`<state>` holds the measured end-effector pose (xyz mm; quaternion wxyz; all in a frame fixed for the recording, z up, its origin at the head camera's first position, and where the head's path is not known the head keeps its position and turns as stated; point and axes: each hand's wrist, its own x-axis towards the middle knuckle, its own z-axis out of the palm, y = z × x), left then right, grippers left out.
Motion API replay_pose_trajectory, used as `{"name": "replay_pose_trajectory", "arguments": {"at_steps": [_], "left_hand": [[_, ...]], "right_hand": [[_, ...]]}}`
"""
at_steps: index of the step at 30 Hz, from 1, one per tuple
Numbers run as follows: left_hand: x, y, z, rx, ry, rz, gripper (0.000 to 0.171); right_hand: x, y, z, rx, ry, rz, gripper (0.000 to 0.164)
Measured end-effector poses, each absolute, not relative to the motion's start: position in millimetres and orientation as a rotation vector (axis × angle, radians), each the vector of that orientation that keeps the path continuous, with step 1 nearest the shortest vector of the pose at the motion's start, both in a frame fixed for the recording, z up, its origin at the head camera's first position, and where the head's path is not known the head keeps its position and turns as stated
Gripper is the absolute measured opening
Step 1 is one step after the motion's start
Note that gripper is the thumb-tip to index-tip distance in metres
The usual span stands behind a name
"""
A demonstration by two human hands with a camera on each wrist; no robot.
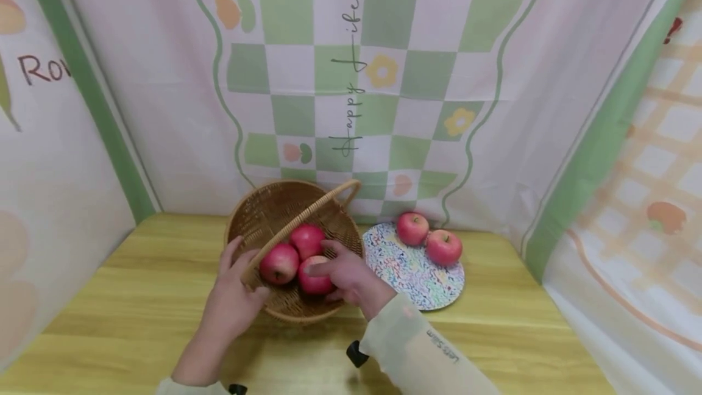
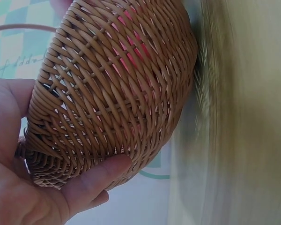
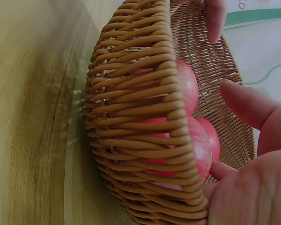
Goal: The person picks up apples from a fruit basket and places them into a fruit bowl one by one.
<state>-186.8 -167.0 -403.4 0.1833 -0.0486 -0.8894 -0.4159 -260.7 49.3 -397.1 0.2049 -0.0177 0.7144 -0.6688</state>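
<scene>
A round wicker basket (image 1: 247, 212) with an arched handle stands tilted on the table, its mouth toward me. Three red apples (image 1: 280, 264) lie inside it. My left hand (image 1: 233, 300) grips the basket's left rim by the foot of the handle; in the left wrist view a finger lies along the outer weave. My right hand (image 1: 353, 276) reaches over the right rim to the nearest apple (image 1: 314, 282). In the right wrist view its thumb (image 3: 248, 101) is straight and apart from the fruit, while a fingertip (image 3: 220, 169) is right at an apple's side.
Right of the basket lies a round speckled mat (image 1: 414, 282), with two more apples (image 1: 444, 247) on its far edge. The wooden table (image 1: 510, 297) ends at a patterned cloth backdrop (image 1: 384, 108). Cloth also hangs on both sides.
</scene>
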Motion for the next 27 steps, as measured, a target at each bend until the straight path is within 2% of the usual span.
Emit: {"name": "replay_pose_trajectory", "arguments": {"at_steps": [10,17,27], "left_hand": [[-187.4,-164.7,-403.9,-0.132,-2.515,-1.153,0.065],[-186.5,-163.7,-401.9,-0.125,-2.534,-1.153,0.064],[-185.6,-161.9,-402.4,-0.115,-2.542,-1.174,0.063]], "right_hand": [[-259.9,44.2,-401.9,-0.051,2.097,-1.808,0.073],[-255.7,43.5,-401.5,-0.114,2.172,-1.721,0.057],[-254.0,43.3,-404.4,-0.170,2.255,-1.669,0.049]]}}
